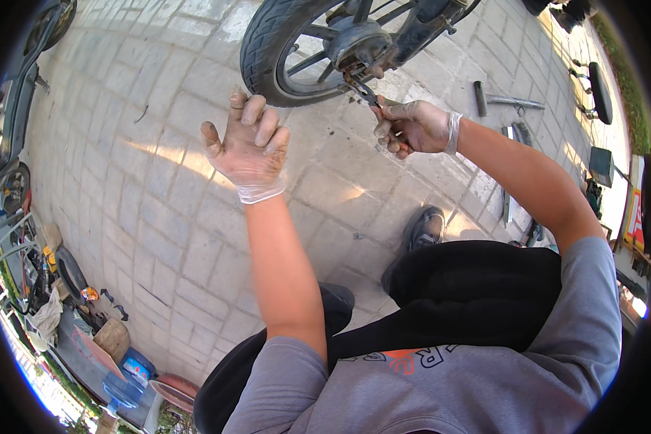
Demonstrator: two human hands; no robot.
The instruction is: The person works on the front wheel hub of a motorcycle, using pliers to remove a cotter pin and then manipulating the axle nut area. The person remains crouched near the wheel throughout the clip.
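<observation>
My right hand (pixel 415 127), in a thin clear glove, grips the orange handles of a pair of pliers (pixel 364 93). The jaws of the pliers are at rusty parts beside the hub (pixel 358 42) of a motorcycle wheel; whether they clamp anything is too small to tell. Black spokes join the hub to the rim and a treaded tire (pixel 266 54). My left hand (pixel 249 144), gloved too and stained on the fingertips, is raised to the left of the pliers, palm up, with its fingers partly curled and nothing in it.
A hammer (pixel 512 101) lies on the paving right of the wheel. Beyond stands a small black stool (pixel 599 92). At the lower left are a loose tire (pixel 71 271), a blue water bottle (pixel 127 382) and a red basin (pixel 176 389). Another vehicle is at the upper left edge.
</observation>
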